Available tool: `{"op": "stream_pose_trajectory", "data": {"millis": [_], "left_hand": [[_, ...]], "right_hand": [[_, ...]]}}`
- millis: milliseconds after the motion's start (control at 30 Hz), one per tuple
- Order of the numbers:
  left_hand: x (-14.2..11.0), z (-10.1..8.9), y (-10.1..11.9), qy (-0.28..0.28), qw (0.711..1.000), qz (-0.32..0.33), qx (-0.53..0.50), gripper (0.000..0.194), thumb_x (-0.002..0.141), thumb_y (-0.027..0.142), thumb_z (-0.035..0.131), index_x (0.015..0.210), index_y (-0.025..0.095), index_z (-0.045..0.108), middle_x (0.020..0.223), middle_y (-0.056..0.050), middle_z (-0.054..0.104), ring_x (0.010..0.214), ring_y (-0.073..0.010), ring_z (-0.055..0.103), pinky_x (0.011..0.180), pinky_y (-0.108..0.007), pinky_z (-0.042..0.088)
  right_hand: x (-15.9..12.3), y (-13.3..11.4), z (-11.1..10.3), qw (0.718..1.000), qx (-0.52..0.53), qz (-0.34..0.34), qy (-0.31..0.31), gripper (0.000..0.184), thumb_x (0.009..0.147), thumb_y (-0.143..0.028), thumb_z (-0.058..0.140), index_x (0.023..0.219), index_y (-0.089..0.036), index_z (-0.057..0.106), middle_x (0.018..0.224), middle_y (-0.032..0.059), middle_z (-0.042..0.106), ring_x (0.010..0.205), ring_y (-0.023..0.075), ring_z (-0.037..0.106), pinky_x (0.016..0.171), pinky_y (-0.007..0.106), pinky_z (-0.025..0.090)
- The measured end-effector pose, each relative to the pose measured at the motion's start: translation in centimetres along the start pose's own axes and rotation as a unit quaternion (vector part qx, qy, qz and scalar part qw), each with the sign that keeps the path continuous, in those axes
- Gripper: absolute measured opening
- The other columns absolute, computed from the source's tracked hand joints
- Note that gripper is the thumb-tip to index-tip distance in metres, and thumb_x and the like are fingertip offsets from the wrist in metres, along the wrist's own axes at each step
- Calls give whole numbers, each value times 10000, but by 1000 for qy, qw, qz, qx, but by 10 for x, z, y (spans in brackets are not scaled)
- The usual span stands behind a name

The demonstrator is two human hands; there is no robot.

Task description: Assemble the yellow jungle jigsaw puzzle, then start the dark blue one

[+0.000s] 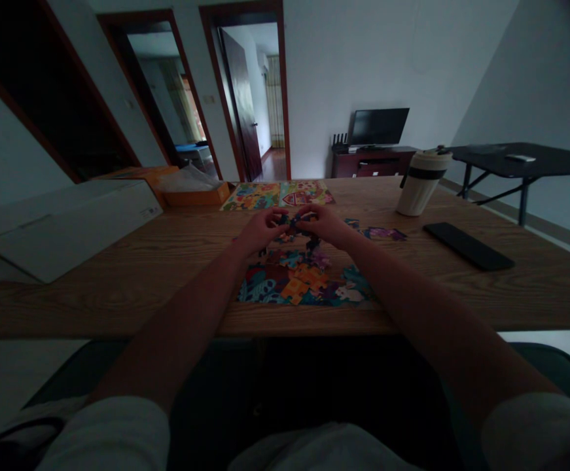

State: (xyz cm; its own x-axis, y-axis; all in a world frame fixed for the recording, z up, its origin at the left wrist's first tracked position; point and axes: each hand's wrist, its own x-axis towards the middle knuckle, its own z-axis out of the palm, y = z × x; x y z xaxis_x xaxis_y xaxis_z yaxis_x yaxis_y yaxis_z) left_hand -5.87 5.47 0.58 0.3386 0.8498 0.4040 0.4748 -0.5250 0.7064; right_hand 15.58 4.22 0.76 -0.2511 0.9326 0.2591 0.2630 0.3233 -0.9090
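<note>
My left hand (261,229) and my right hand (324,224) meet above the middle of the wooden table (167,261). Both pinch small dark jigsaw pieces (292,223) held between their fingertips. Just below them, near the table's front edge, lies a partly assembled colourful puzzle (304,281). Loose pieces (380,232) lie to the right of my right hand. Beyond the hands a printed puzzle picture sheet (279,194) lies flat.
A white lidded tumbler (421,183) stands at the right, with a black phone (467,245) lying nearer. An orange box (191,190) and a large white box (63,226) occupy the left. Behind are open doorways, a monitor on a cabinet and a black table.
</note>
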Motion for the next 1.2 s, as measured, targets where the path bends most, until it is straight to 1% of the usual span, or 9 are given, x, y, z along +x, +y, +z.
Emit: {"op": "stream_pose_trajectory", "data": {"millis": [100,200,333,500,767,833,933,1067,1200], "left_hand": [[-1,0,4,12,1000,-1,12,436,811,303,739,1220,173,664,966,-57,686,773,-156,642,669,-263,504],[-1,1,8,17,1000,-4,7,434,815,304,735,1220,170,655,1010,-67,691,778,-153,641,689,-269,508],[0,0,9,23,999,-5,46,352,816,267,742,1147,164,676,981,-59,705,786,-153,631,732,-280,510],[2,-2,4,20,998,-17,51,302,818,259,728,1094,144,684,986,-69,722,798,-169,652,753,-300,524],[2,-3,-1,10,998,-32,47,253,836,317,696,1039,167,680,991,-75,739,814,-178,667,766,-310,530],[2,-5,-1,20,997,-36,62,275,834,340,693,1049,168,682,988,-77,738,797,-179,656,750,-310,523],[1,-6,-1,45,995,-34,81,299,833,355,684,1065,167,684,961,-74,733,794,-182,641,731,-301,509],[3,-9,-2,89,991,-30,94,273,840,349,662,1053,178,677,897,-45,717,757,-171,622,691,-279,492],[6,-11,-5,122,988,-28,96,244,845,340,659,1022,172,670,902,-44,712,740,-165,621,671,-271,488]], "right_hand": [[-1,-4,-1,999,-37,-1,6,215,855,-283,716,1030,-196,628,682,-13,611,529,100,500,446,221,385],[1,-3,-2,999,-45,-8,13,211,861,-286,710,1036,-197,633,745,11,655,578,117,553,486,230,436],[7,9,-3,998,-59,-34,3,213,846,-300,732,1008,-193,647,861,41,698,700,141,614,589,241,498],[13,27,-8,992,-115,-44,-7,235,804,-292,760,986,-173,670,898,40,698,788,155,629,713,264,511],[15,28,-16,991,-127,-35,-14,251,795,-197,726,1042,-171,694,865,37,691,736,153,618,677,265,510],[15,26,-17,991,-128,-30,3,252,802,-206,731,1047,-169,688,866,42,691,741,157,627,683,271,521],[15,21,-22,988,-137,-32,60,291,799,-222,752,1076,-170,683,899,59,693,778,174,649,716,291,544],[18,16,-31,989,-95,-11,116,341,824,-242,734,1148,-165,659,900,71,698,771,184,675,693,304,571],[20,15,-36,984,-76,-15,161,259,859,-274,716,1088,-164,666,871,74,716,772,180,687,692,292,567]]}}
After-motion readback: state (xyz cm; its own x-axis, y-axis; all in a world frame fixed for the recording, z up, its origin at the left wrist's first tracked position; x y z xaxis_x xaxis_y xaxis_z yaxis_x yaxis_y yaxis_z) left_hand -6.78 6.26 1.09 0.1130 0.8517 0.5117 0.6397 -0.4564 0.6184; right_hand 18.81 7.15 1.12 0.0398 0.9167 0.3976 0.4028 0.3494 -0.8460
